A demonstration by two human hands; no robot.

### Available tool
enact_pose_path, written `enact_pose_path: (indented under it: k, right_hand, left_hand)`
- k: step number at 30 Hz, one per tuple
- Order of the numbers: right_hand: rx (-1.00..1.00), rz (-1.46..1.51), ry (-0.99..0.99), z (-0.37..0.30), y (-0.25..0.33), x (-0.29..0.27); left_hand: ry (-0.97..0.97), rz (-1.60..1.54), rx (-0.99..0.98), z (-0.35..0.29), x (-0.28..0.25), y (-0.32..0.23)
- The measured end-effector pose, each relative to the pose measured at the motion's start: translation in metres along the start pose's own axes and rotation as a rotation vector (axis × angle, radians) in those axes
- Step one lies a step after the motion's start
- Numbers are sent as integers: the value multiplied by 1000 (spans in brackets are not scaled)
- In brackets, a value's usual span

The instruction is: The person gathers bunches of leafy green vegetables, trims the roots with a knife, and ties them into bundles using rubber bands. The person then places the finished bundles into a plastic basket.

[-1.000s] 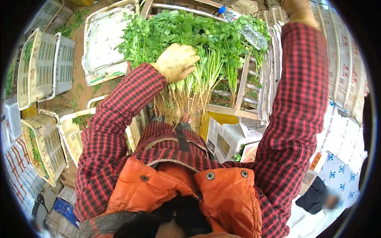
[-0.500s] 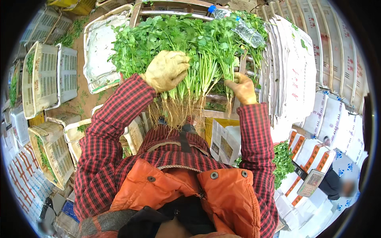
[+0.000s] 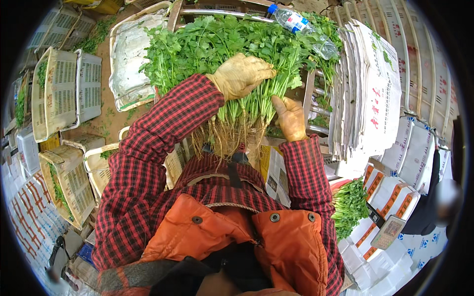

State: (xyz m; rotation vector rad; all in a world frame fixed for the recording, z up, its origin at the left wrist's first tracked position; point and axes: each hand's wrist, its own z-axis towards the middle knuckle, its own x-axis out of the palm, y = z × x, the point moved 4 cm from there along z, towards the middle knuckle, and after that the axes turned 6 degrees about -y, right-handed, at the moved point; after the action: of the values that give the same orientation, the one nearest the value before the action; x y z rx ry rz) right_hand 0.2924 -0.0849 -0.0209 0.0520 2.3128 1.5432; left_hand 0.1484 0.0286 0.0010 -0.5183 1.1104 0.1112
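Observation:
A spread of leafy greens with long pale stems and stringy roots, apparently coriander (image 3: 197, 42), lies on a metal-framed stand in front of me. My left hand (image 3: 243, 76), in a yellowish glove, reaches across the stems with its fingers together and bent over them; the thumb is hidden. At the right edge of the bunch, my right hand (image 3: 290, 118), also gloved, pinches the lower stems between thumb and fingers, just above the roots. Brown roots (image 3: 222, 138) hang over the near edge toward my body.
A clear plastic bottle (image 3: 301, 27) with a blue cap lies at the back right. Beside it stands a stack of paper sheets (image 3: 368, 93). A white-lined crate (image 3: 131, 59) is at the left, with more plastic crates (image 3: 59, 89) beyond. A scale display (image 3: 390, 232) stands lower right near another person.
My left hand has moved right and slightly up across the stems, its fingers straightening somewhat. My right hand has come closer to it, and the separate right-hand stalks now meet the main bunch.

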Motion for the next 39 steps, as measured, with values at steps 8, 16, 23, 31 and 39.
enact_pose_path:
  k: [8, 16, 23, 31, 39]
  right_hand:
    - [127, 121, -208, -16, -14, -17]
    - [88, 196, -208, -34, -16, -16]
    - [154, 246, -185, -37, -30, -23]
    - [138, 267, -173, -35, -37, -23]
    - [200, -51, -6, -19, -39, -26]
  left_hand:
    - [1, -1, 3, -5, 5, 4]
    - [27, 32, -28, -3, 9, 5]
    - [-13, 43, 7, -5, 9, 5]
    - [-220, -118, 364, -10, -16, -51]
    - [143, -120, 293, -26, 11, -64]
